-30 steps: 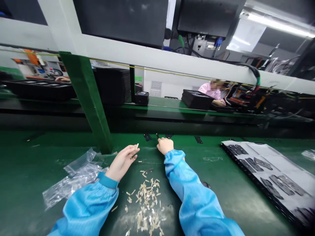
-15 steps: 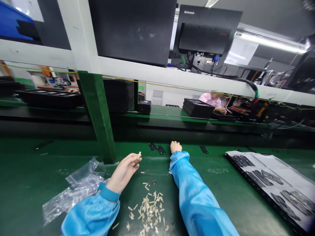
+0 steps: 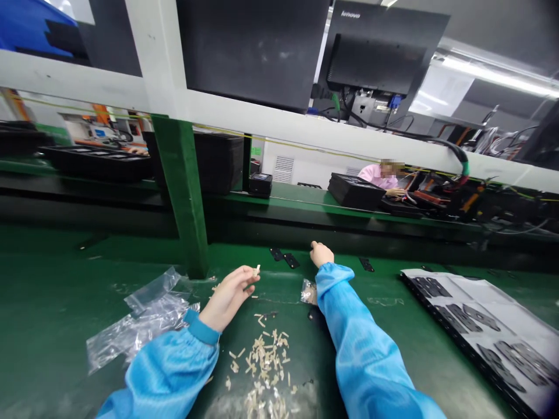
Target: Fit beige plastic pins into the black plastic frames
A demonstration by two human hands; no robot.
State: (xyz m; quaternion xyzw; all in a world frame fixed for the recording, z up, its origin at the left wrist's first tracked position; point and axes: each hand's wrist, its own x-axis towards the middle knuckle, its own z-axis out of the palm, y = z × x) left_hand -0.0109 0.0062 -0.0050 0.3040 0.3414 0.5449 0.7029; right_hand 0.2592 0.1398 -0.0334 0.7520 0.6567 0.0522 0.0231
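Note:
My left hand (image 3: 229, 295) hovers over the green belt (image 3: 52, 302), its fingertips pinching a small pale strip (image 3: 256, 270). My right hand (image 3: 322, 254) reaches far forward, fingers curled, at the back of the belt beside small flat black parts (image 3: 285, 258). Whether it holds one I cannot make out. Another black part (image 3: 365, 265) lies just right of it. A heap of pale strips (image 3: 264, 361) lies between my blue sleeves. A small clear bag (image 3: 308, 292) rests against my right sleeve.
Crumpled clear plastic bags (image 3: 140, 317) lie at the left. A black tray (image 3: 484, 326) with several black parts under white sheet sits at the right. A green post (image 3: 183, 192) stands behind my left hand. Across the line a person in pink (image 3: 379, 177) works among black boxes.
My right hand has shifted a little rightward along the back of the belt, away from the two black parts. My left hand keeps its pinch on the strip. The view has tilted up.

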